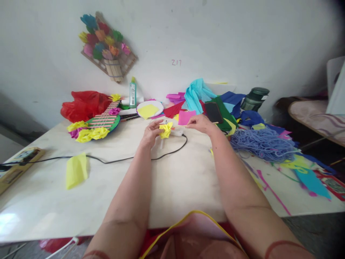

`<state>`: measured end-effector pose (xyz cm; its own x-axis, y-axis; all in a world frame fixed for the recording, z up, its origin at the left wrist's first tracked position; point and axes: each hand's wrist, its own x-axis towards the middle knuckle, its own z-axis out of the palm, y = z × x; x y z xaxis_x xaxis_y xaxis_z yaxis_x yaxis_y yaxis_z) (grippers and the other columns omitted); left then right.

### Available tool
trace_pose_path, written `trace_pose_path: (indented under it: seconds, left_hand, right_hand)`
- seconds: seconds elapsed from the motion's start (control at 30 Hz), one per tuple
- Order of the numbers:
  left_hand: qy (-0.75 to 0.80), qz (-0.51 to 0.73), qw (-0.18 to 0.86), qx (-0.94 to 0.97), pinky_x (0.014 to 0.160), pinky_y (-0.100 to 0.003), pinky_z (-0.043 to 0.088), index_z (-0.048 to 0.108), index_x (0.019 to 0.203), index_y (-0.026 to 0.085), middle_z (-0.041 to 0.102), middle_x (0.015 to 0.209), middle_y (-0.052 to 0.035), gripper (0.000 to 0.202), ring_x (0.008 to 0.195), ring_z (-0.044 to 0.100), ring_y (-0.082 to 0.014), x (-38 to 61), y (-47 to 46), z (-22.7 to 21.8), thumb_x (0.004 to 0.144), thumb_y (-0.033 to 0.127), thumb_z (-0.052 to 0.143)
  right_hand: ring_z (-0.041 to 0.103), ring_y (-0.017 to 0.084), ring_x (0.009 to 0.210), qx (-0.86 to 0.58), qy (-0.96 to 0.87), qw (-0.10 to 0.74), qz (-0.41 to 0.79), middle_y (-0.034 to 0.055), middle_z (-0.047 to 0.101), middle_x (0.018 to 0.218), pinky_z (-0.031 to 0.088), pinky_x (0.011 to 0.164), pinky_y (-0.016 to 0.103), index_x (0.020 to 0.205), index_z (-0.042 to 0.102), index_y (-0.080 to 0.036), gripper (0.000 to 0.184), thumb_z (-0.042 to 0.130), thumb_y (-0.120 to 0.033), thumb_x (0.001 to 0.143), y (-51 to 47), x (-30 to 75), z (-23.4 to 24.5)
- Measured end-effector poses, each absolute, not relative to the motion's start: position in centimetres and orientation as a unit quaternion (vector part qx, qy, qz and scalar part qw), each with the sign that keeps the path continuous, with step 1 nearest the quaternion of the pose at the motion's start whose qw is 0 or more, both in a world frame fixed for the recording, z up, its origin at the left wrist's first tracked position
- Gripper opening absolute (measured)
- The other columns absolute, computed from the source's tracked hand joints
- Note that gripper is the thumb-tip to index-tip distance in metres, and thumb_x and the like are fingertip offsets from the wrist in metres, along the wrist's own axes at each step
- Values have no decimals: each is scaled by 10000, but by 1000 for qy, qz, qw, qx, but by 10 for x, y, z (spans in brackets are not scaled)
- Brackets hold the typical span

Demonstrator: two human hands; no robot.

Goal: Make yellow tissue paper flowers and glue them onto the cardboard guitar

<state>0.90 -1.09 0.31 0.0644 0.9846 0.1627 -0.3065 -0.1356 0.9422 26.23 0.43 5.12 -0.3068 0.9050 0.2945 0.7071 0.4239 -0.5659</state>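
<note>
In the middle of the view, my left hand (152, 133) pinches a crumpled yellow paper flower (165, 130) by its left side. My right hand (202, 124) is closed on a thin wooden stick (182, 126), whose left end points at the flower. Whether the stick touches the flower I cannot tell. Just beneath and partly hidden lies a white tool that looks like a glue gun (177, 133), with a black cord running left from it. A pink paper square (187, 117) lies behind the stick, and a dark phone (214, 112) is beyond my right hand.
A craft piece with sticks and paper flowers (104, 121) lies left, by a red bag (84, 106). A yellow sheet (77, 171) and power strip (21, 165) are nearer. Blue yarn (262, 144) is heaped right. Behind stand a green bottle (133, 92) and dark jar (254, 99).
</note>
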Motion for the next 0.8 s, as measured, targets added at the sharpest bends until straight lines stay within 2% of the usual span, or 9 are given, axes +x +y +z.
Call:
trace_pose_path:
  seconds: [0.13,0.23,0.3,0.53,0.8]
  left_hand:
    - [360,608,540,458,593,-259,473,682,1016,186,681,772,10,553,682,637,-153,10,-9,1,468,202,749]
    - [365,620,536,442,581,-259,469,684,999,186,643,694,28,543,646,620,-147,11,-8,1,463,208,765]
    - [368,626,531,435,580,-265,470,687,987,188,628,668,31,533,633,608,-147,13,-8,1,462,210,768]
    - [377,633,516,438,591,-276,467,676,1017,188,605,666,36,554,631,603,-148,15,-4,-1,475,255,771]
    - [363,634,525,437,578,-261,457,671,991,197,673,767,6,525,644,614,-139,21,-5,0,477,217,774]
  right_hand:
    - [442,121,585,-543,-750,332,181,-22,532,574,300,565,272,580,575,-190,342,654,-494,716,7,261,46]
    - [345,96,544,-552,-721,369,195,-60,384,518,256,542,268,526,427,-208,397,642,-477,723,5,250,45]
    - [324,92,537,-558,-706,375,223,-69,347,513,247,532,263,530,403,-214,403,675,-463,692,3,241,45]
    - [456,108,611,-521,-643,413,381,-20,571,669,338,584,258,694,593,-179,240,679,-401,663,-6,212,48]
    - [598,184,850,-501,-621,411,441,43,685,896,429,672,266,908,679,-158,365,701,-374,614,-10,191,43]
